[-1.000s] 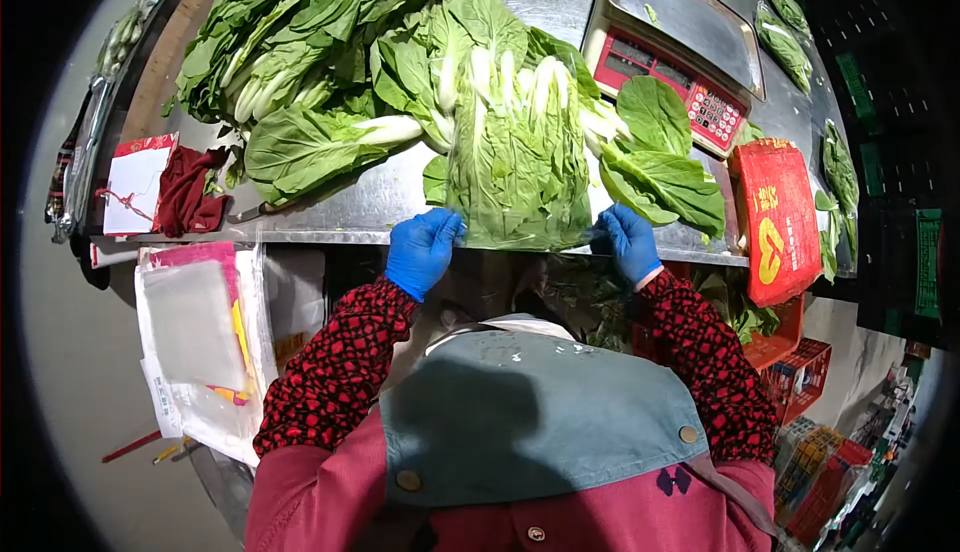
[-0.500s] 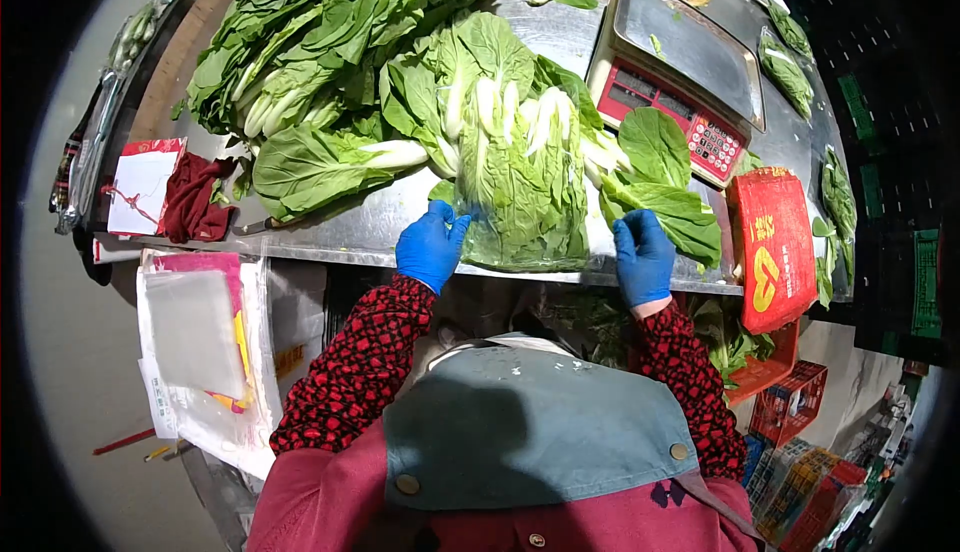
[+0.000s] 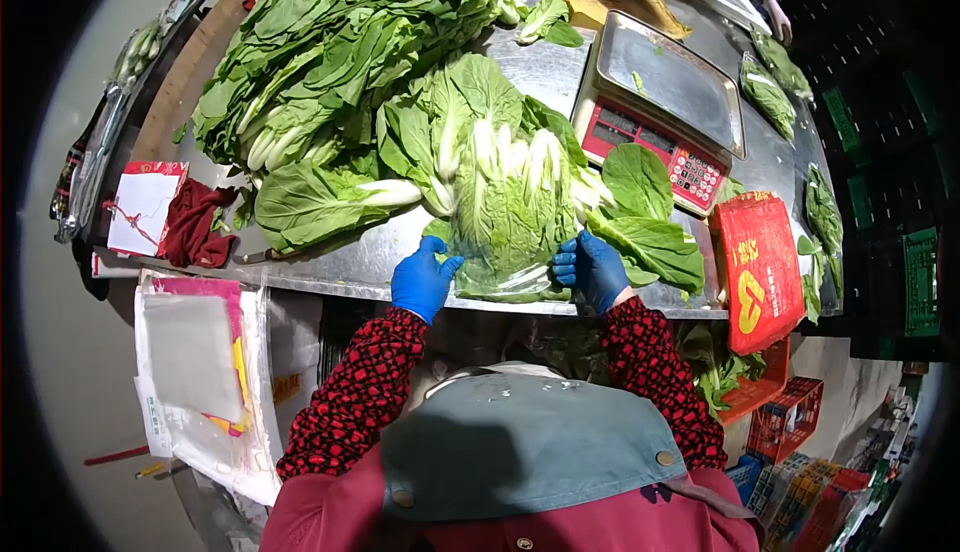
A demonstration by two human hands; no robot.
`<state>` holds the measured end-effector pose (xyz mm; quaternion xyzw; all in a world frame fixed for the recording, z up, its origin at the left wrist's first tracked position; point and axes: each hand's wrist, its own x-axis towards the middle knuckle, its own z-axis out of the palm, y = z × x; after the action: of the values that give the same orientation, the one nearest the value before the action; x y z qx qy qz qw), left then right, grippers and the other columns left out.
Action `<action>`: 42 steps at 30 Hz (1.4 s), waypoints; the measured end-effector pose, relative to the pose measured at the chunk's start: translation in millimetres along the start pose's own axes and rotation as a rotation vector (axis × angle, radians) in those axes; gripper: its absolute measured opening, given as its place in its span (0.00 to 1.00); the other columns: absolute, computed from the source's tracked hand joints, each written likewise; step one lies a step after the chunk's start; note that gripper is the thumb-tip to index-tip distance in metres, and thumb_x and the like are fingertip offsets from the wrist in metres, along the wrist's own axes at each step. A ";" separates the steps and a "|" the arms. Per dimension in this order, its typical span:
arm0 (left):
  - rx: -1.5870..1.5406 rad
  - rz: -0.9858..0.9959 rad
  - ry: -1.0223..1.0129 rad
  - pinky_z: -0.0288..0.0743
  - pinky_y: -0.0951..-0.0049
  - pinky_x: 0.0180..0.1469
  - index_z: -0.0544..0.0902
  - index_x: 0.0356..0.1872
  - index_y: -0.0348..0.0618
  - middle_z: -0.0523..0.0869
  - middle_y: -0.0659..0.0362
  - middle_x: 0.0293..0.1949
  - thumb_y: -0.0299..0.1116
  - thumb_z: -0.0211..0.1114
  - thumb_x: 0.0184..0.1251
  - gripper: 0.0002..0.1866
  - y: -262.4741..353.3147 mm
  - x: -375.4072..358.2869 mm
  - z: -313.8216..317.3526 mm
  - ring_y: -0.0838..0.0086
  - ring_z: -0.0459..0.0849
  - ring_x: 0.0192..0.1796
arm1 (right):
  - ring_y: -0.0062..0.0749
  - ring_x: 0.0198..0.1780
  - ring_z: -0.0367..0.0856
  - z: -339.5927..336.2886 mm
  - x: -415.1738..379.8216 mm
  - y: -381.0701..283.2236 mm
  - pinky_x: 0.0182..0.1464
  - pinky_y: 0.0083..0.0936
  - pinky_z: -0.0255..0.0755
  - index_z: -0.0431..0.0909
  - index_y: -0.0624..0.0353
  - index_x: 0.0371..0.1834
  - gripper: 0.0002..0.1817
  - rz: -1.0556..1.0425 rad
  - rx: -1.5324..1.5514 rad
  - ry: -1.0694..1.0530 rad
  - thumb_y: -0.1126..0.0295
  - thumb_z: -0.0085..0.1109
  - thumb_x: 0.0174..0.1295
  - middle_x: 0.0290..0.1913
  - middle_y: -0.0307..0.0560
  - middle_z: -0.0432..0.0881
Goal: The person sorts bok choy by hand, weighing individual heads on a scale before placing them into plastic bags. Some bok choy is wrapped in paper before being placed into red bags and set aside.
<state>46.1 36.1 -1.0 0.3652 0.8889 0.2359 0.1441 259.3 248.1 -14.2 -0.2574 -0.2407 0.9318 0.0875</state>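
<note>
You are working at the near edge of a steel table [image 3: 380, 252], and little here is carrying writing you could read: the red woven sack [image 3: 757, 267] on your right is showing a large yellow heart-shaped mark, its characters too small to make out, and the red-faced scale [image 3: 655, 117] is showing a keypad and dark display whose figures are blurred.

Your left hand [image 3: 424, 278], in a blue glove, is resting on the table's edge with its fingers spread, the thumb and fingertips touching the left lower corner of a clear plastic bag of bok choy [image 3: 510, 217]. Your right hand [image 3: 592, 268], also gloved in blue, is curling its fingers around the bag's right lower corner, pinching the glossy film there.

The bag is lying flat directly ahead of you, between your hands, its white ribbed stalks pointing away and its crinkled green leaves toward you. Loose broad leaves [image 3: 645, 217] are lying just beside it on the right, and a heap of unbagged bok choy [image 3: 340, 62] is filling the table behind. A dark red cloth [image 3: 195, 222] is bunched at the far left.
</note>
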 end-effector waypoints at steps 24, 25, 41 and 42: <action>-1.049 -0.217 -0.406 0.63 0.84 0.23 0.82 0.40 0.39 0.76 0.65 0.21 0.33 0.58 0.69 0.09 67.5 -12.0 -20.8 0.85 0.70 0.20 | 0.53 0.67 0.63 7.9 -130.6 -84.5 0.68 0.54 0.56 0.54 0.58 0.71 0.32 -0.516 0.337 -0.003 0.55 0.47 0.68 0.69 0.58 0.62; -1.010 -0.195 -0.419 0.63 0.84 0.22 0.81 0.39 0.39 0.76 0.65 0.21 0.32 0.58 0.68 0.08 68.4 -11.6 -20.8 0.84 0.71 0.20 | 0.54 0.68 0.63 17.5 -138.0 -87.4 0.68 0.54 0.56 0.54 0.58 0.71 0.32 -0.483 0.395 -0.025 0.54 0.46 0.68 0.69 0.58 0.62; -0.859 -0.139 -0.309 0.62 0.82 0.21 0.80 0.39 0.41 0.73 0.65 0.19 0.33 0.58 0.67 0.07 87.5 26.6 -18.9 0.83 0.69 0.18 | 0.40 0.48 0.79 -35.4 -269.4 -258.2 0.53 0.43 0.74 0.67 0.57 0.63 0.32 -1.106 0.204 0.887 0.51 0.61 0.60 0.51 0.51 0.79; -0.810 -0.141 -0.297 0.62 0.83 0.21 0.80 0.39 0.42 0.73 0.65 0.20 0.32 0.58 0.66 0.07 95.4 28.5 -21.0 0.83 0.69 0.18 | 0.41 0.50 0.79 -82.1 -280.3 -279.0 0.54 0.43 0.73 0.68 0.57 0.62 0.31 -1.139 0.206 0.868 0.52 0.60 0.61 0.51 0.50 0.79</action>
<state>72.8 109.2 64.5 0.2475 0.7172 0.4999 0.4176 551.9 443.2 184.4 -0.4294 -0.1921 0.5734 0.6708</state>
